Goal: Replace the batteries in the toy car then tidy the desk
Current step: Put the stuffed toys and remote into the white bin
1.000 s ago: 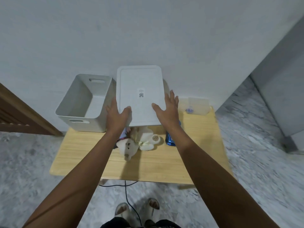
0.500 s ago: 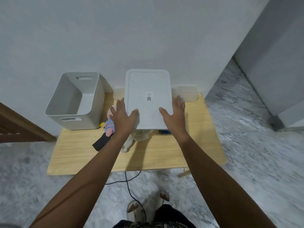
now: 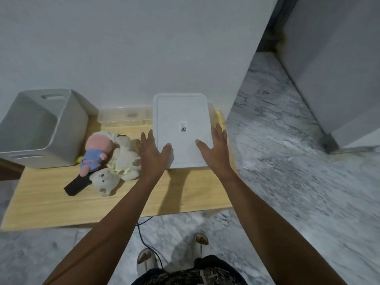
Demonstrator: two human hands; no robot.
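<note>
**Wooden desk, both hands on white lid**

Grey plastic bin (image 3: 39, 128) sat far left of the left fingers, at the desk's back-left corner, open top tilted toward camera. Clear shallow container (image 3: 123, 115) stood at the wall, beyond and left of the left fingertips. Pink-headed plush in blue (image 3: 95, 153) lay just left of the left hand, leaning on a white teddy (image 3: 119, 167) that touched or nearly touched the left wrist side. Black flat object (image 3: 77, 185) poked out under the plush, nearer the camera than the fingers. Toy car not identifiable in view.

Left hand (image 3: 153, 156) had fingers spread along the left edge of the white lid (image 3: 182, 118), thumb on top of it. Lid, QR sticker up, spanned between both hands at the desk's (image 3: 51, 204) right end. Right hand (image 3: 213, 150) likewise splayed, thumb on top, fingers along the right edge. Both hands gripped the lid loosely; whether it rested on something underneath couldn't be told. Marble floor (image 3: 287, 182) lay right of the right fingers. Cable (image 3: 144, 235) hung below the desk edge.
</note>
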